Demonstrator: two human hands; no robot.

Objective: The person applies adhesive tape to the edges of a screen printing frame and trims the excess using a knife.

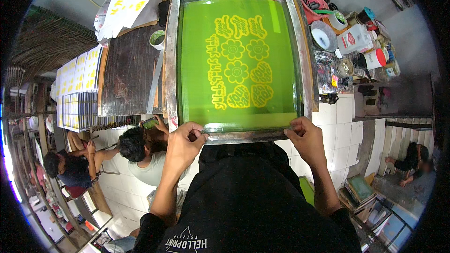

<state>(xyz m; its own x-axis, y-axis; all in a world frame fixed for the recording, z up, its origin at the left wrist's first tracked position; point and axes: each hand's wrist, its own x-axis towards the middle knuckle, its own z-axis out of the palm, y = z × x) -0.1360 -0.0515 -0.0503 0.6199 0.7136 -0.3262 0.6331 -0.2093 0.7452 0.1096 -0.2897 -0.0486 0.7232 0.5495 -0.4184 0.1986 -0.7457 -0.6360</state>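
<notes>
A screen printing frame [307, 65] with a metal rim and stretched green mesh [197, 28] lies in front of me. Yellow outlines of flowers, hearts and lettering show on the mesh. My left hand [186, 139] is closed at the near left corner, thumb and forefinger pinched at the rim. At the near right corner my right hand [304, 137] pinches the same near bar. A glossy band runs along this edge between the hands; whether it is a separate strip of tape I cannot tell.
Left on the dark table [126, 70] are a tape roll [157, 39], a metal ruler [155, 84] and printed sheets [129, 7]. Jugs and tubs [354, 37] crowd the right side. Two people [136, 145] sit at the left, another person [415, 164] at far right.
</notes>
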